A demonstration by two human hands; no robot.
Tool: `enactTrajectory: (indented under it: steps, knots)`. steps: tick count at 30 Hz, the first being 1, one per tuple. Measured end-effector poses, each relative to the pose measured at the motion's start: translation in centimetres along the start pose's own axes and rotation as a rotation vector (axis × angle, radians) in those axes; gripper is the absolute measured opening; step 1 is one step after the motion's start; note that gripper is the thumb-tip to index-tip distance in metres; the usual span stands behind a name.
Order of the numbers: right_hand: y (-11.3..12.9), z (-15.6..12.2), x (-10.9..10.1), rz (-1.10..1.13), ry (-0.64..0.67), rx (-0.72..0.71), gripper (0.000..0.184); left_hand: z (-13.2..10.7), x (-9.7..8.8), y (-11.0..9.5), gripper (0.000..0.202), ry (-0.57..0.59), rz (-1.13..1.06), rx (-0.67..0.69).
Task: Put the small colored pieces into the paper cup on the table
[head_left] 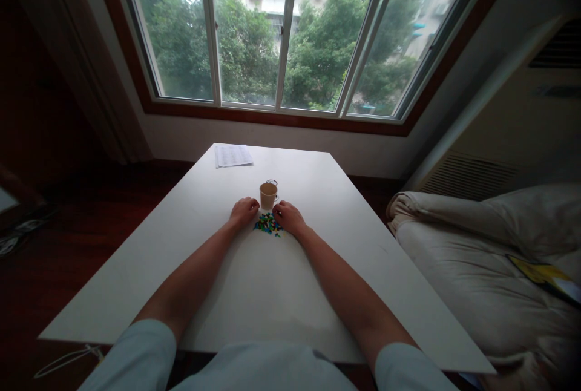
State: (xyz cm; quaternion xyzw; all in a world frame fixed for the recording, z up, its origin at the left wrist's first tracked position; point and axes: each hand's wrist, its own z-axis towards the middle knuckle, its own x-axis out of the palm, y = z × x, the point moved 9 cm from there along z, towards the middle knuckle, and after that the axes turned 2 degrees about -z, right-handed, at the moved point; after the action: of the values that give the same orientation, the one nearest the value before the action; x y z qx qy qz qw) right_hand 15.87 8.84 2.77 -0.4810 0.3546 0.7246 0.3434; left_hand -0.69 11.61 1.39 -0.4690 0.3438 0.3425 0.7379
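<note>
Left hand: curled beside cup; grip unclear.
Right hand: touching coloured pieces, centre frame; grip unclear.
Advice: pinch pieces singly.

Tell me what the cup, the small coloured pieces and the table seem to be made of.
The cup: probably paper or thin card, matte tan wall; too small to be sure.
The small pieces: likely plastic, going by bright blue, green and yellow colours.
The table: smooth white top, perhaps laminate or painted board, with a soft sheen of window light.
</note>
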Motion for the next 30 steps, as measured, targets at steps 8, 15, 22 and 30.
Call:
enactTrajectory:
  steps: [8, 15, 22, 30]
  knots:
    - [-0.31, 0.04, 0.2, 0.02, -0.031, -0.004, 0.018, -0.02, -0.09, -0.19, 0.021, 0.003, 0.012, -0.004]
    - [-0.32, 0.03, 0.14, 0.023, -0.022, 0.003, 0.018, 0.03, 0.02, -0.07, 0.021, 0.007, 0.0, 0.0]
    - [-0.53, 0.1, 0.42, 0.032, -0.015, 0.008, 0.019, -0.02, -0.07, -0.17, 0.021, 0.009, 0.004, 0.003]
    - [-0.41, 0.12, 0.3, 0.024, -0.005, 0.02, 0.019, 0.0, 0.04, -0.03, 0.021, 0.003, -0.002, 0.001]
